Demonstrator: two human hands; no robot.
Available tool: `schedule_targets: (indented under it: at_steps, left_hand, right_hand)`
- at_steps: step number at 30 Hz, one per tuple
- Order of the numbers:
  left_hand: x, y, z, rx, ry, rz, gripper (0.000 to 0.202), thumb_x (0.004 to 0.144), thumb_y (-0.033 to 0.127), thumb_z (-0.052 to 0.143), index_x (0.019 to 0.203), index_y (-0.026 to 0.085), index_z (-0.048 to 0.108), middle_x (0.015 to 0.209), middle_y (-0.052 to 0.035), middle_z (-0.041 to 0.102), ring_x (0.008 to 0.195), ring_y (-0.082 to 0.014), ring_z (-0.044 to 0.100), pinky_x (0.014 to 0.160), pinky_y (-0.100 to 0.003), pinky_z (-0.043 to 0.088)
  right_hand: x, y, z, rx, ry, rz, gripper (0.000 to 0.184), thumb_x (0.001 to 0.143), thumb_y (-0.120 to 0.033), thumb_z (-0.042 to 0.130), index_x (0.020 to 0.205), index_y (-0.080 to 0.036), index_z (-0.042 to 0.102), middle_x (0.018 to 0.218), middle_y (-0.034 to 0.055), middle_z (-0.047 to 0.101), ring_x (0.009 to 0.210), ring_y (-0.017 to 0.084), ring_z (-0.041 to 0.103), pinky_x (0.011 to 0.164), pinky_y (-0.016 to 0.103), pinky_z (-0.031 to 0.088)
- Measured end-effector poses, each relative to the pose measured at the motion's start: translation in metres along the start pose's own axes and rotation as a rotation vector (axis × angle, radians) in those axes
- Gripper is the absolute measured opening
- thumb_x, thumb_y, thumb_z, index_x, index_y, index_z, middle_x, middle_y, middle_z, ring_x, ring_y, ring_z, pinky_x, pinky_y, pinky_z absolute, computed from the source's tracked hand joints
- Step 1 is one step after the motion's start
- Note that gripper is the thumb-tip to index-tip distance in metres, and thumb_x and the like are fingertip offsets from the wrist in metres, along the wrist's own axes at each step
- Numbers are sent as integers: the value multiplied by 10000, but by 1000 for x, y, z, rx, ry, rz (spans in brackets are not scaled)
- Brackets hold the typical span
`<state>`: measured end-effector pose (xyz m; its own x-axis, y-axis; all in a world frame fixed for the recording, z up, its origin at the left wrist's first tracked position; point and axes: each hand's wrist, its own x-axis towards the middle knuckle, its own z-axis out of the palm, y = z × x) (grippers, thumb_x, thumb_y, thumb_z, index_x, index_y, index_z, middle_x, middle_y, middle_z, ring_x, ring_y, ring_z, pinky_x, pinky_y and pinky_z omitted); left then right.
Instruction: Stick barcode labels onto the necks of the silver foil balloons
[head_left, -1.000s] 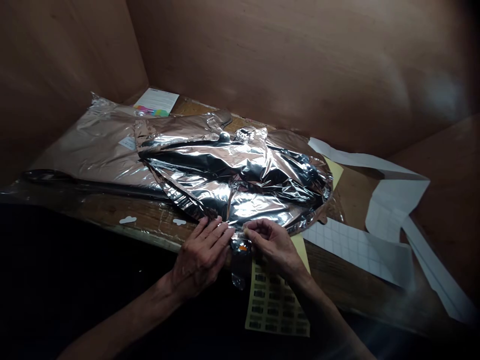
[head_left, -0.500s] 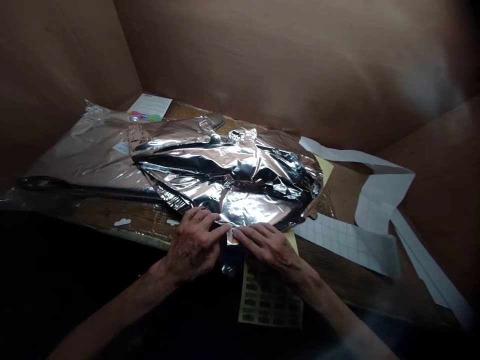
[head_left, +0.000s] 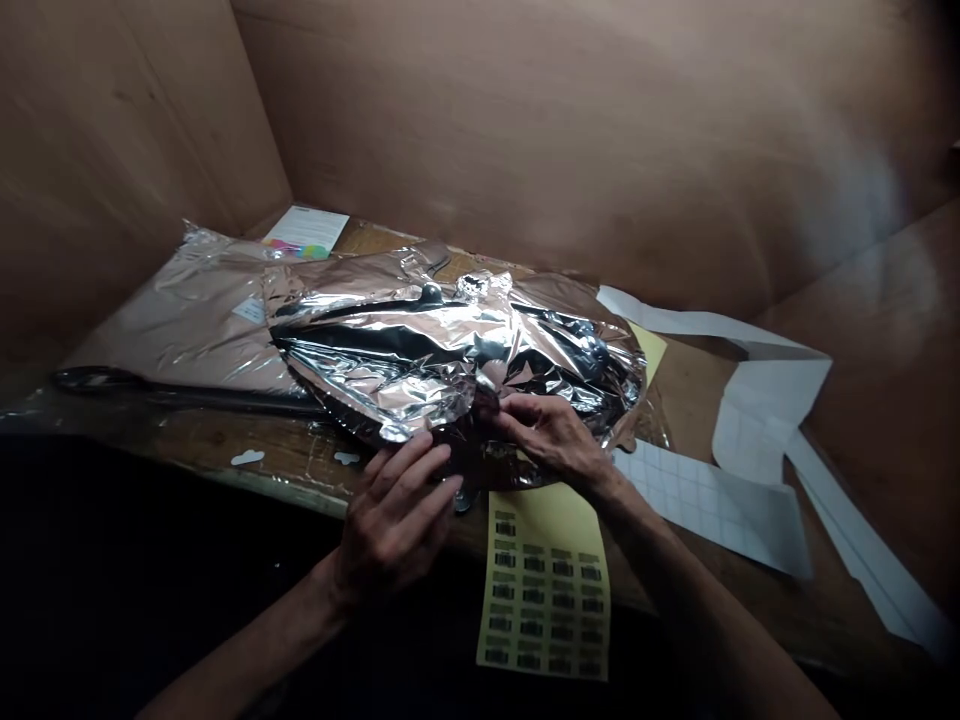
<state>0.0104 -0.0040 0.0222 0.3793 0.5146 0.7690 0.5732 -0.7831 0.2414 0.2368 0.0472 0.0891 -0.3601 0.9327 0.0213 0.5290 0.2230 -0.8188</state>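
Observation:
A shiny, crumpled foil balloon (head_left: 390, 335) with a pinkish tint lies flat across the middle of the table. My right hand (head_left: 551, 435) pinches its front part between thumb and fingers, folding it up and back. My left hand (head_left: 397, 500) is at the balloon's front edge, fingers stretched and slightly apart, fingertips by the foil; its thumb is mostly hidden. Below the hands a yellow sheet of barcode stickers (head_left: 544, 590) hangs over the table's front edge.
Larger foil pieces in clear plastic (head_left: 187, 300) lie at the left, with a dark strip (head_left: 217, 395) along their front. A printed card (head_left: 307, 230) is behind. White backing paper strips (head_left: 765, 400) curl at the right. Wooden panels (head_left: 562, 130) enclose the table.
My right hand has moved up and back, lifting the balloon's front part into a fold. My left hand's fingers have spread off the front edge. More of the sticker sheet shows.

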Motion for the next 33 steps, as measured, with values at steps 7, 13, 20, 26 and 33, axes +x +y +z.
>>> schedule_targets:
  at_steps: [7, 13, 20, 26, 33]
  left_hand:
    - [-13, -6, -7, 7, 94, -86, 334, 801, 59, 595, 1116, 156, 646, 1114, -110, 640, 1116, -259, 572, 933, -415, 488]
    - [-6, 1, 20, 27, 3, -181, 217, 872, 107, 553, 1055, 166, 653, 1018, -82, 675, 972, -205, 615, 875, -374, 507]
    - [-10, -8, 29, 63, -18, -182, 135, 866, 140, 568, 935, 170, 679, 989, -60, 724, 954, -205, 651, 901, -374, 503]
    - [-11, -10, 27, 69, -58, -188, 157, 883, 195, 538, 881, 167, 693, 970, -68, 730, 921, -213, 650, 839, -363, 493]
    - [-10, -11, 29, 112, -60, -195, 212, 888, 220, 505, 809, 168, 694, 945, -68, 737, 899, -226, 655, 814, -354, 496]
  right_hand:
    - [13, 4, -14, -360, 292, -71, 345, 944, -362, 448, 827, -165, 705, 748, 28, 665, 670, 144, 582, 622, 234, 425]
    - [99, 0, -52, -565, 602, 37, 248, 917, -259, 492, 842, -128, 689, 862, 96, 665, 826, 206, 591, 745, 294, 441]
    - [-55, 18, -5, -598, 560, -172, 352, 1003, -327, 409, 1228, -141, 606, 1226, 143, 609, 1146, 234, 570, 952, 388, 498]
    - [-178, 57, 49, -927, 102, -273, 785, 866, -530, 601, 1482, -107, 361, 1517, 210, 324, 1407, 365, 315, 1082, 573, 398]
    - [-241, 28, 34, -398, 325, -100, 427, 948, -262, 477, 1371, -241, 533, 1332, 88, 592, 1227, 267, 569, 1015, 436, 514]
